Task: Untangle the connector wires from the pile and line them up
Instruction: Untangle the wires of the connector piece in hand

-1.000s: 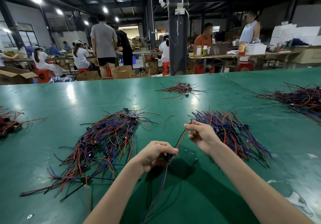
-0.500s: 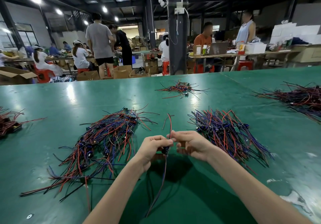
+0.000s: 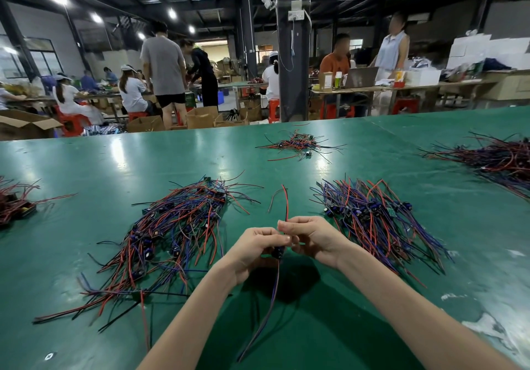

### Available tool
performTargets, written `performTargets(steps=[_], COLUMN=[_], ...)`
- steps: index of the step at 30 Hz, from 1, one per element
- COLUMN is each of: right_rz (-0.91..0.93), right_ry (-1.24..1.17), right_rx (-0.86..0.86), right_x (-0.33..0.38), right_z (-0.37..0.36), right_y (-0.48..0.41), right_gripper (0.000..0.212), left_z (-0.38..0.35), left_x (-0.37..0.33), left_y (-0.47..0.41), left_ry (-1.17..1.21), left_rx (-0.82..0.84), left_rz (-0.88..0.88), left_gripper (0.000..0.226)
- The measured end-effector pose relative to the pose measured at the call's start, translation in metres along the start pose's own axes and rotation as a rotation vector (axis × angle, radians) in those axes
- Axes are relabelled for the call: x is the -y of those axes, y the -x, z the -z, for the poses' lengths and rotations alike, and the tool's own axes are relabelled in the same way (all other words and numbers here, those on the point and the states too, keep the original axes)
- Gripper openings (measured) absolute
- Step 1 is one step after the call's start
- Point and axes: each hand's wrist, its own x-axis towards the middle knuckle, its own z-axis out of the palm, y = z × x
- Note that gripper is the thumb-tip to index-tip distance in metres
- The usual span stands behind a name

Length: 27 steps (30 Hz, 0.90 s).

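Head view: one wire (image 3: 286,203) is pinched by left hand (image 3: 255,247) and right hand (image 3: 312,237) (both curled); best pulled straight, then laid at two o'clock.

The right hand (image 3: 311,237) was drawn in from 1 o'clock of the left hand (image 3: 258,245) until the fingertips met. The connector wire (image 3: 285,203), formerly slanted towards 1 o'clock, was swung up to point at 12 o'clock.
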Motion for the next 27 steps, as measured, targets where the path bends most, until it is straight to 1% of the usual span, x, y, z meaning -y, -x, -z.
performTargets(steps=[2,7,12,16,23,26,27], right_rz=[-0.005,-0.015,-0.02,-0.025,-0.029,-0.006,0.01], right_ry=[0.009,0.001,-0.012,0.0,0.012,0.02,0.034], right_rx=[0.005,0.003,0.005,0.015,0.033,0.0,-0.019], right_x=[-0.0002,0.0003,-0.0001,0.0004,0.0006,0.0006,0.0001], right_z=[-0.0003,0.0002,0.0007,0.0005,-0.0005,-0.0018,-0.0021], right_y=[0.0,-0.0014,-0.0018,-0.0021,-0.0017,-0.0016,-0.0017], right_gripper=[0.016,0.019,0.016,0.016,0.019,0.022,0.022], left_z=[0.0007,0.0006,0.0001,0.0004,-0.0007,-0.0025,-0.0033], left_x=[0.0004,-0.0018,-0.0018,-0.0026,-0.001,-0.0021,-0.0025], left_y=[0.0001,0.0008,0.0019,0.0014,0.002,0.0026,0.0029], left_ry=[-0.003,-0.001,0.019,0.026,0.026,0.042,0.049], left_rx=[0.005,0.01,0.035,0.054,0.02,0.024,0.025], left_rz=[0.006,0.01,0.001,0.009,0.016,0.008,0.003], left_gripper=[0.036,0.039,0.038,0.035,0.023,0.011,0.012])
